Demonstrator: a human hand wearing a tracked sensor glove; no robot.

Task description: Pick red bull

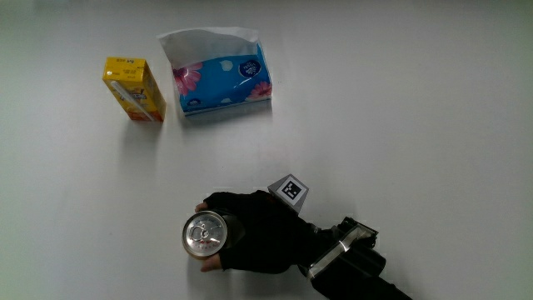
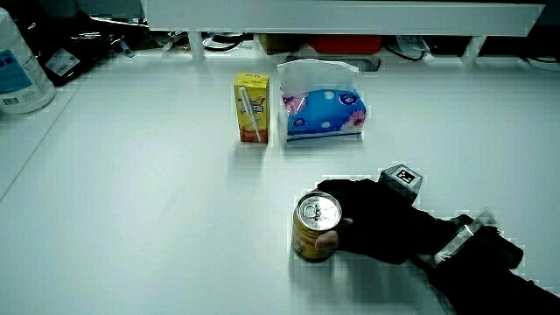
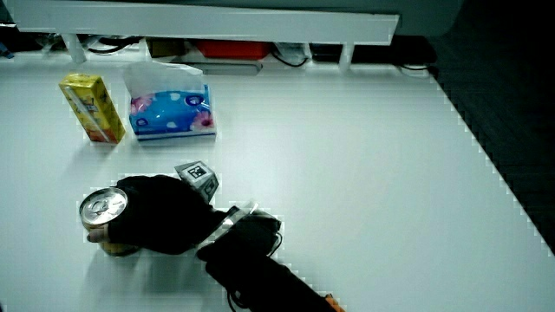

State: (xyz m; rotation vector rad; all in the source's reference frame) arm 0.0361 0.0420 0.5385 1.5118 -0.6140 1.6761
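Fingers (image 1: 218, 200) of the hand (image 1: 258, 233) are wrapped around the upright Red Bull can (image 1: 205, 234), standing on the counter (image 1: 400, 108) at 6 o'clock from the tissue pack (image 1: 221, 79); rigid, slick, dentable metal is judged best gripped mid-wall.

A metal can (image 1: 205, 234) shows a bright, glossy silver lid, its wall a shiny gold finish in a side view (image 2: 312, 241). The hands (image 1: 254, 233) wrapped around it wear a black glove of matt, cloth-like material, and a small hard-faced cube (image 1: 288, 191) with a printed black-and-white pattern sits on the glove's back. The table (image 1: 400, 108) is smooth, white and faintly sheeny. A yellow carton (image 1: 133, 89) looks like coated paperboard, slightly glossy. The blue flowered tissue pack (image 1: 223, 82) has a shiny plastic-film wrap, with soft white matt paper rising from its top.
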